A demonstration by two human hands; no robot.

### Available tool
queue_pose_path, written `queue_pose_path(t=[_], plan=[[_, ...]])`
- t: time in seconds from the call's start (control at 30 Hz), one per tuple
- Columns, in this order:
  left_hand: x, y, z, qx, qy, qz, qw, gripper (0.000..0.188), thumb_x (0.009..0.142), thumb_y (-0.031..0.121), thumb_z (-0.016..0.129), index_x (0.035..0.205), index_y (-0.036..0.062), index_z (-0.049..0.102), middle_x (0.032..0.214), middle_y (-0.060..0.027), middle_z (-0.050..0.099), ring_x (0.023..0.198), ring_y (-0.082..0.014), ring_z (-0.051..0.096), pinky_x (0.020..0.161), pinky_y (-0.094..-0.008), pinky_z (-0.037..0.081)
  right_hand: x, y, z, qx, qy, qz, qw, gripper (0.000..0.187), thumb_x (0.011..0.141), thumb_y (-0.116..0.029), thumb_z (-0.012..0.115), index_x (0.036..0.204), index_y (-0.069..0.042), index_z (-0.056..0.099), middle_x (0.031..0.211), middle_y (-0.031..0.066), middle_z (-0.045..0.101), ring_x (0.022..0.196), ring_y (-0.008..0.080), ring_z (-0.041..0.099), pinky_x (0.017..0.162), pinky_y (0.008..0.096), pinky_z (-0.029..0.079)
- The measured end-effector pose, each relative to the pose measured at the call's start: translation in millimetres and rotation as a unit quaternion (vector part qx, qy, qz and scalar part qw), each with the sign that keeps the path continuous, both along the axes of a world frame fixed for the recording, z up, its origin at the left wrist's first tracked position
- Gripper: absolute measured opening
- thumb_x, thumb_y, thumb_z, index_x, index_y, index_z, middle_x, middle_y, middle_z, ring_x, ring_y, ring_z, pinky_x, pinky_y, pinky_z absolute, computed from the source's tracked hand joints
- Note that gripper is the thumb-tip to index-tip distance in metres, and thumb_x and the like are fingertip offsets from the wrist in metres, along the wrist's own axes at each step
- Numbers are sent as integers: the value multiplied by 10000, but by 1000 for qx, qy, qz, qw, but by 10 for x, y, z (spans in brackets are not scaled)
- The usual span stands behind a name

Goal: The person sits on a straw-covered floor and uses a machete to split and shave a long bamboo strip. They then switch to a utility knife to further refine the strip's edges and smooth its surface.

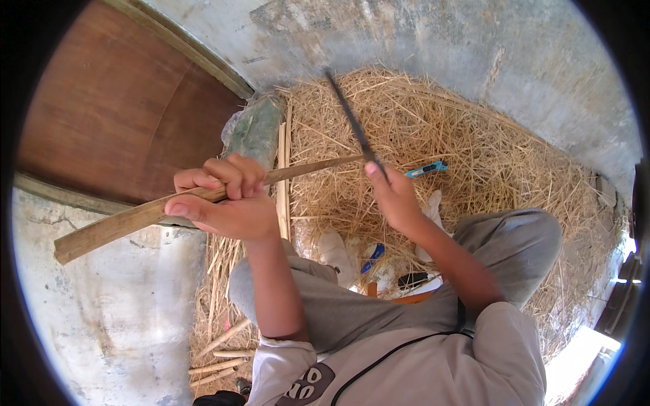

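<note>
My left hand (227, 196) is closed around a flat strip of wood (122, 227), its thumb lying along the near side. The strip slants from the lower left, where its end is wider, up to my right hand, where it looks narrower. My right hand (396, 199) grips a long, thin dark blade (349, 115), slightly blurred, that points up and away to the left. The blade's lower part crosses the far end of the strip; whether the two touch, I cannot tell. The blade's handle is mostly hidden in my fingers.
A light-blue utility knife (426, 168) lies on the straw (474, 149) beyond my right hand. Between my bent legs are a dark-blue object (372, 258) and a black one (413, 279). Wooden sticks (217, 369) lie at lower left. Concrete walls (433, 40) and a brown panel (122, 101) enclose the space.
</note>
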State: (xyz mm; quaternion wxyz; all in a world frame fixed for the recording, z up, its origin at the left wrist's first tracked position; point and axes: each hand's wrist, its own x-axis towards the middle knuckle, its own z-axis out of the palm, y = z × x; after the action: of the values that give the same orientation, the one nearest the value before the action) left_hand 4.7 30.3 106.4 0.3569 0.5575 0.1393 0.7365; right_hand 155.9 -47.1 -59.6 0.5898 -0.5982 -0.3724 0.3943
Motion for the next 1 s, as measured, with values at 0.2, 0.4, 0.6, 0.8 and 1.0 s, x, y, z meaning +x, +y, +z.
queue_pose_path(t=[0.2, 0.4, 0.6, 0.8, 1.0], plan=[[-162, 129, -49, 13, -21, -48, 999, 562, 1003, 669, 321, 826, 141, 396, 498, 15, 267, 409, -95, 214, 366, -259, 198, -93, 84, 234, 227, 49, -166, 958, 400, 1064, -371, 459, 899, -22, 565, 570, 27, 463, 528, 184, 512, 519, 395, 415], [248, 52, -286, -28, 22, -51, 998, 585, 968, 708, 384, 777, 155, 408, 517, 18, 262, 438, -103, 217, 392, -284, 207, -283, 394, -873, -107, -11, -23, 994, 514, 1039, -439, 483, 715, -42, 528, 537, 30, 448, 508, 183, 504, 529, 397, 401], [88, -31, 62, 22, 23, -156, 987, 573, 998, 657, 377, 829, 114, 445, 510, 19, 324, 425, -92, 302, 367, -256, 263, 141, 228, -446, -42, 77, -3, 996, 473, 1010, -473, 554, 710, -117, 471, 534, -34, 419, 381, 87, 374, 364, 296, 299], [-365, -222, 829, 41, 47, -111, 992, 573, 1037, 619, 292, 853, 134, 535, 512, 50, 330, 405, -67, 272, 352, -231, 253, 258, -64, 50, -73, 228, -72, 968, 483, 1015, -499, 529, 745, -118, 410, 537, -40, 368, 362, 68, 361, 337, 250, 310], [171, 415, 522, -21, 52, -12, 998, 608, 901, 701, 552, 805, 107, 457, 536, 22, 295, 442, -105, 284, 411, -263, 213, 177, -23, 150, -61, 225, -22, 972, 411, 1024, -456, 533, 825, -96, 516, 543, -38, 425, 376, 60, 375, 348, 242, 306]])
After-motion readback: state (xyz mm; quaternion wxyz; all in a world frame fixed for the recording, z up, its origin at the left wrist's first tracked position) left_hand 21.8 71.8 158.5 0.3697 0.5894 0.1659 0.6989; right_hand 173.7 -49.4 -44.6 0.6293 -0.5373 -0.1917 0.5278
